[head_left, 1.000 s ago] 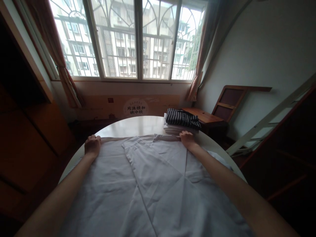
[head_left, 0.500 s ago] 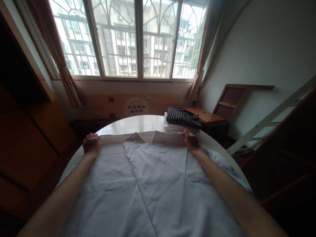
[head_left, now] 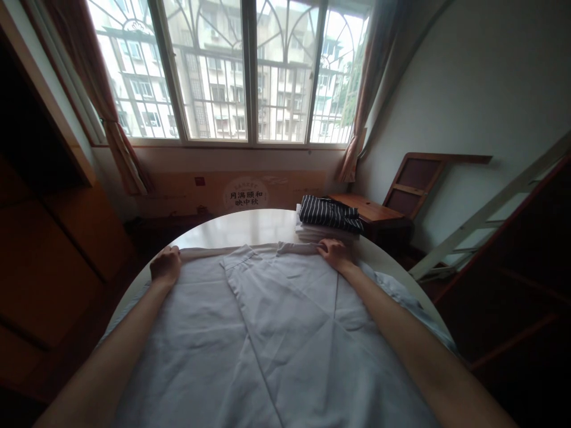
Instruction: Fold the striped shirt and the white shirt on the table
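A white shirt [head_left: 285, 321] is spread over the round table, with light creases and its far edge folded in a narrow strip. At the far left corner, my left hand [head_left: 166, 265] is closed, its curled fingers gripping the edge of the cloth. My right hand [head_left: 336, 254] pinches the same edge near the far right, its fingers pointing left along it and their tips partly hidden. Between the two hands the edge lies low, close to the tabletop, with a loose sleeve-like flap [head_left: 238, 258] near its middle.
Just beyond my right hand, a stack of folded white clothes [head_left: 328, 233] carries a black striped garment [head_left: 330, 213]. The white round table [head_left: 232, 226] shows at the far side. A wooden chair [head_left: 413, 184], a low wooden table [head_left: 370, 208] and a ladder [head_left: 499, 220] stand right.
The shirt's far edge has dropped lower and flatter. My right hand has slid a little left along it, its fingers more stretched out. My left hand is nearly where it was.
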The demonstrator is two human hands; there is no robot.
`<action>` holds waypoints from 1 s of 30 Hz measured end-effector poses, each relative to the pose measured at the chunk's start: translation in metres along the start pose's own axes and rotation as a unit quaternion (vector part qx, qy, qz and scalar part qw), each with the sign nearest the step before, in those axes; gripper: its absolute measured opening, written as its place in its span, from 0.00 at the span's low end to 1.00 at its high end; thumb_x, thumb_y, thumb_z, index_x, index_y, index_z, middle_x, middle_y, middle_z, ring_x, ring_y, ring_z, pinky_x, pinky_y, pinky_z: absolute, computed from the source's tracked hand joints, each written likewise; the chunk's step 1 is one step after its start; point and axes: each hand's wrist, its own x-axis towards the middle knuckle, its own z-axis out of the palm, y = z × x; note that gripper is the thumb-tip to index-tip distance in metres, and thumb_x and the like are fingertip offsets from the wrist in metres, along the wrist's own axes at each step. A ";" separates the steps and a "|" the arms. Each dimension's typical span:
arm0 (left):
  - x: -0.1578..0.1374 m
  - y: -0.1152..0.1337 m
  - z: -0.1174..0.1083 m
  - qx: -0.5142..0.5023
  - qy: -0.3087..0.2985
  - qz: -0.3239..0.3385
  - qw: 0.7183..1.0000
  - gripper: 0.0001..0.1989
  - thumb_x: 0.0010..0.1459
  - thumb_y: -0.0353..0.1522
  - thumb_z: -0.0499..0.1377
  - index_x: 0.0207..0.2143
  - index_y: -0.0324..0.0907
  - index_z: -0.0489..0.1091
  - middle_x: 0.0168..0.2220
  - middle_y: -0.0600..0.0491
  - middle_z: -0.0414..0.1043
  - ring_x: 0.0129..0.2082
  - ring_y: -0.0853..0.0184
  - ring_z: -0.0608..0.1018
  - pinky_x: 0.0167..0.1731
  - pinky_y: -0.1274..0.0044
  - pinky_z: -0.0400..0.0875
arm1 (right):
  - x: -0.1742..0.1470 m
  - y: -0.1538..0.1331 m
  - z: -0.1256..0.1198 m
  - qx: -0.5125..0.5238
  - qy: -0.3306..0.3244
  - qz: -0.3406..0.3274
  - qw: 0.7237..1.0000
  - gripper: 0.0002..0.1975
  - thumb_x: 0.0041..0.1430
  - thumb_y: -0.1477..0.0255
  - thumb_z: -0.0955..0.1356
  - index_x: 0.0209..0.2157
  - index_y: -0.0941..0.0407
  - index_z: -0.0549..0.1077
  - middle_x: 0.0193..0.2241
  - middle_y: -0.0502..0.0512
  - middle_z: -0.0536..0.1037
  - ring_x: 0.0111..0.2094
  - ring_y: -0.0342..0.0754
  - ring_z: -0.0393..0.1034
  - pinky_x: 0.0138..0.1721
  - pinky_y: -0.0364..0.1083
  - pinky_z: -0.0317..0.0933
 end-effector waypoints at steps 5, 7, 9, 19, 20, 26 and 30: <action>0.000 0.001 0.002 -0.001 0.009 0.001 1.000 0.17 0.60 0.31 0.42 0.38 0.37 0.69 0.41 0.42 0.69 0.38 0.56 0.73 0.28 0.72 0.64 | 0.019 -0.009 0.002 0.019 -0.045 0.013 0.999 0.09 0.54 0.65 0.66 0.32 0.56 0.75 0.36 0.56 0.77 0.40 0.50 0.67 0.41 0.45 0.56; -0.001 0.002 0.001 -0.002 0.011 -0.002 1.000 0.17 0.60 0.30 0.42 0.39 0.37 0.69 0.41 0.42 0.69 0.37 0.56 0.74 0.28 0.72 0.65 | 0.024 -0.012 0.001 0.010 -0.046 0.010 0.999 0.09 0.55 0.67 0.66 0.31 0.57 0.75 0.36 0.57 0.76 0.42 0.51 0.66 0.43 0.46 0.55; -0.002 0.003 0.000 -0.003 0.011 -0.003 1.000 0.17 0.60 0.30 0.42 0.39 0.37 0.70 0.41 0.42 0.68 0.37 0.56 0.74 0.27 0.72 0.65 | 0.025 -0.017 -0.001 0.008 -0.044 0.007 0.999 0.09 0.57 0.69 0.64 0.33 0.58 0.74 0.38 0.58 0.76 0.44 0.51 0.65 0.44 0.46 0.54; -0.004 0.007 -0.005 -0.002 0.002 -0.002 1.000 0.18 0.60 0.31 0.42 0.38 0.36 0.70 0.41 0.42 0.68 0.38 0.56 0.73 0.29 0.72 0.66 | 0.034 -0.042 0.002 0.021 -0.115 -0.001 0.993 0.09 0.55 0.69 0.64 0.35 0.56 0.74 0.39 0.56 0.77 0.41 0.49 0.68 0.40 0.42 0.56; -0.004 0.007 -0.005 -0.003 0.001 -0.003 1.000 0.18 0.60 0.31 0.42 0.38 0.36 0.70 0.41 0.42 0.68 0.38 0.56 0.73 0.29 0.72 0.66 | 0.036 -0.045 0.003 0.020 -0.121 -0.001 0.993 0.09 0.55 0.70 0.64 0.34 0.57 0.74 0.39 0.56 0.77 0.41 0.48 0.69 0.39 0.42 0.56; -0.004 0.007 -0.004 -0.005 -0.003 -0.009 1.000 0.17 0.60 0.30 0.42 0.38 0.36 0.70 0.42 0.41 0.68 0.37 0.56 0.74 0.28 0.72 0.64 | 0.038 -0.057 0.003 0.006 -0.154 -0.024 0.988 0.12 0.55 0.67 0.62 0.36 0.57 0.73 0.39 0.58 0.77 0.39 0.48 0.69 0.36 0.41 0.57; -0.004 0.007 -0.006 -0.007 0.001 0.001 1.000 0.17 0.60 0.30 0.42 0.38 0.37 0.70 0.41 0.43 0.68 0.36 0.59 0.74 0.27 0.74 0.64 | 0.039 -0.044 -0.009 -0.021 -0.185 -0.036 0.982 0.12 0.47 0.73 0.66 0.36 0.57 0.73 0.38 0.58 0.77 0.39 0.50 0.69 0.35 0.42 0.56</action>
